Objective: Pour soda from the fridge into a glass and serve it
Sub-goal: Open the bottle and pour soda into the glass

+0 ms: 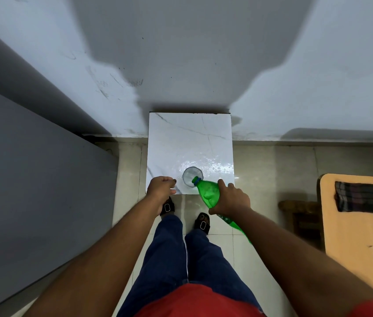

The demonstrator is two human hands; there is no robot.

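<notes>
A clear glass (191, 175) stands near the front edge of a small white marble-topped table (181, 138). My right hand (233, 200) grips a green plastic soda bottle (209, 192), tilted so its open mouth rests over the glass rim. The bottle's lower part runs back under my right forearm. My left hand (161, 188) is at the table's front left corner, fingers curled, with a small dark thing, perhaps the cap, at its fingertips. I cannot tell whether liquid is flowing.
A grey fridge side (32, 168) fills the left. A white wall (181, 53) stands behind the table. An orange table (361, 225) with a folded dark cloth (362, 199) is at the right, a wooden stool (300, 216) beside it. My feet stand on pale floor tiles.
</notes>
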